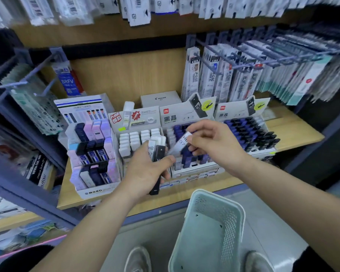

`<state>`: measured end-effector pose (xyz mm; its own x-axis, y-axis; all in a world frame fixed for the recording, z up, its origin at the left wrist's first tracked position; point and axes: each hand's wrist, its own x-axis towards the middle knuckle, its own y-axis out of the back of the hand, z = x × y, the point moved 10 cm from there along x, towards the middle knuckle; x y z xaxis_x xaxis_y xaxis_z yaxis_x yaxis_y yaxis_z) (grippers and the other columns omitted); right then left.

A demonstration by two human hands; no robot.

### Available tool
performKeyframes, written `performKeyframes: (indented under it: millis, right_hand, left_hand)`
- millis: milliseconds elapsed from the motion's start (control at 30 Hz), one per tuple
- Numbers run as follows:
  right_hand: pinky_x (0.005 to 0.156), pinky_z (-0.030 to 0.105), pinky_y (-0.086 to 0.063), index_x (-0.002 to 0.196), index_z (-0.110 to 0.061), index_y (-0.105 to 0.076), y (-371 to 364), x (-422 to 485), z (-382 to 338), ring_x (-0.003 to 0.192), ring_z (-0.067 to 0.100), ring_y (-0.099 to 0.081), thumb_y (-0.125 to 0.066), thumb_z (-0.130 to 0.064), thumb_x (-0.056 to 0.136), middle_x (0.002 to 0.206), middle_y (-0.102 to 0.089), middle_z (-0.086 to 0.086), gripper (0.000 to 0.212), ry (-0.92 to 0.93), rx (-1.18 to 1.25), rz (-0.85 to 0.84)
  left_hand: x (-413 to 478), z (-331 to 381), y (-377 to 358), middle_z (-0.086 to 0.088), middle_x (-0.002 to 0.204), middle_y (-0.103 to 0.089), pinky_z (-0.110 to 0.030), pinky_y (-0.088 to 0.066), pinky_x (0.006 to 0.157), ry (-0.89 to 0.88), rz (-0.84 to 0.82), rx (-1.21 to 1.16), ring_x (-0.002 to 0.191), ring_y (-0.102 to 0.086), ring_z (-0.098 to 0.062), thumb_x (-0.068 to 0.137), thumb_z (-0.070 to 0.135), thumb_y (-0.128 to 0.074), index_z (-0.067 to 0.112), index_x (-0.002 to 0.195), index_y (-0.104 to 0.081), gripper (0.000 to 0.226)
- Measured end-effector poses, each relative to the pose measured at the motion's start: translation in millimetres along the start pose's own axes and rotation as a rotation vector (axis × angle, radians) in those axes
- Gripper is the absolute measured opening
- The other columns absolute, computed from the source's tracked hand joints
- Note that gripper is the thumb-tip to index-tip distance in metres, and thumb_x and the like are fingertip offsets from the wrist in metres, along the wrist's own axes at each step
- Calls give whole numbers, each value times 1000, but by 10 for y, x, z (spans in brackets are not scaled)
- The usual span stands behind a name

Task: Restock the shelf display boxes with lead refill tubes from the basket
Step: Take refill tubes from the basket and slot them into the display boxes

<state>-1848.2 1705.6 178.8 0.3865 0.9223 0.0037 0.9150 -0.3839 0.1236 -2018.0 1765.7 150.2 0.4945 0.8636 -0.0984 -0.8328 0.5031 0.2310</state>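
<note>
Two bare hands, logged at centre frame before a wooden shelf (294,132).

1. Left hand (145,170). Its forearm rises from the lower left and the back of the hand faces us. The fingers are curled and the thumb is clamped across a bundle (155,154) of tubes. We note one long, glossy black tube whose foot sticks out below the palm, and clear ones printed HB 0.7 with white caps above the thumb. We cannot tell the full count.

2. Right hand (214,143). Its forearm enters from the lower right with the wrist turned toward frame left. Thumb and fingertips pinch a single clear tube (180,145), printed HB 0.7 and tilted, just above the middle box (185,116).

3. Middle box. White card with a red logo on the header, holding upright tubes in dark blue and purple.

4. Right box (241,111). It has a like header, with black and blue caps in stepped rows.

5. White-cap box (134,119), left of the middle box. It holds rows of square white caps.

6. MONO box (94,191), farther left. Tiered card holding flat cases in pink, lilac and navy.

7. Basket (204,244), bottom centre-right, below the shelf edge. Pale green plastic with rounded corners and perforated walls, set between our shoes (137,260).

8. Packs (283,65), upper right. Slim and glossy, hung in rows on metal hooks.
</note>
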Motion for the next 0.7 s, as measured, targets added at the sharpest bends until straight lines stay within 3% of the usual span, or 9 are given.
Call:
performKeyframes:
  millis: [167,367,533,600,700]
  right_hand:
    - [69,36,-62,98,-12,-72,544,-58,71,71,23,-70,-70,-7,91,82,-69,18,9,14,-22,113]
    - [68,33,-60,96,-14,-71,1189,-40,103,75,18,-70,-68,-5,92,83,-69,7,10,49,-12,232]
    - [76,35,-60,98,-24,-74,1919,100,63,82,19,-69,-70,-17,92,91,-71,-7,9,110,-367,418]
    - [76,28,-56,98,-27,-73,2236,156,8,82,12,-68,-70,-20,93,92,-70,-15,9,125,-523,512]
    - [76,14,-50,105,-21,-74,2614,253,48,84,8,-65,-67,-18,95,96,-69,-11,13,106,-718,590]
  left_hand:
    - [128,140,-510,4,58,-63,-25,-49,46,-41,-78,77,47,-59,-13,90,13,-72,20,95,-56,18]
    - [313,111,-971,-8,75,-67,-28,-48,46,3,-141,117,48,-57,-15,88,11,-71,14,98,-55,19]
    - [475,67,-1204,-11,78,-65,-26,-50,48,16,-175,150,47,-57,-13,90,13,-70,16,99,-55,18]
    - [535,100,-1318,-11,79,-64,-26,-52,50,6,-198,157,49,-58,-13,90,16,-70,16,100,-56,18]
    - [605,166,-1517,-7,75,-63,-26,-52,50,-13,-244,140,51,-59,-12,91,16,-70,14,102,-57,17]
